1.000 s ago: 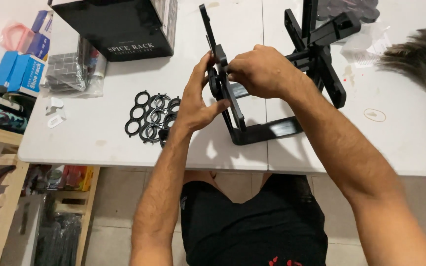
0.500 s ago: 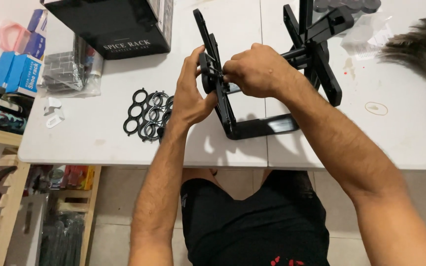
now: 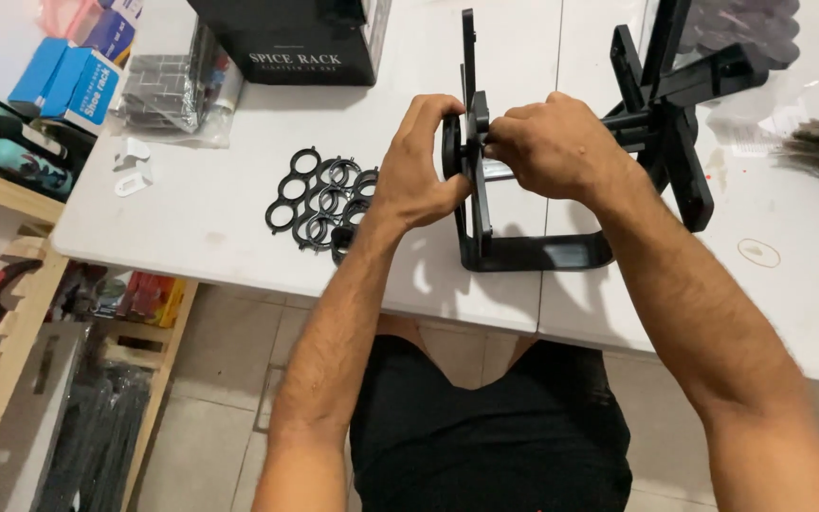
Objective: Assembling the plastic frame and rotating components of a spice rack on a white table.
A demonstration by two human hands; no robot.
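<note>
Hands meet at the top of a black upright panel [image 3: 475,180], one on each face of it. The left hand [image 3: 421,166] curls around the near-left edge, thumb and fingers closed on the panel and on a small round black part there; exactly how tight the pinch is cannot be told. The right hand [image 3: 552,142] comes in from the other side, fingers bunched and closed on what looks like a short silvery rod [image 3: 497,171] running away from the panel toward the right. The panel's long axis stands vertical, the rod lies crosswise to it, and both hands are equally close, touching it.

Below the hands the panel joins a flat black base [image 3: 542,252] resting on the white table [image 3: 201,204]. Beyond the right hand sits a cluster of black crossed bars [image 3: 665,104]. Left of the left hand lies a heap of black ring plates [image 3: 319,194], and farther off a black box [image 3: 286,38] and a bagged bundle of grey pieces [image 3: 168,85].
</note>
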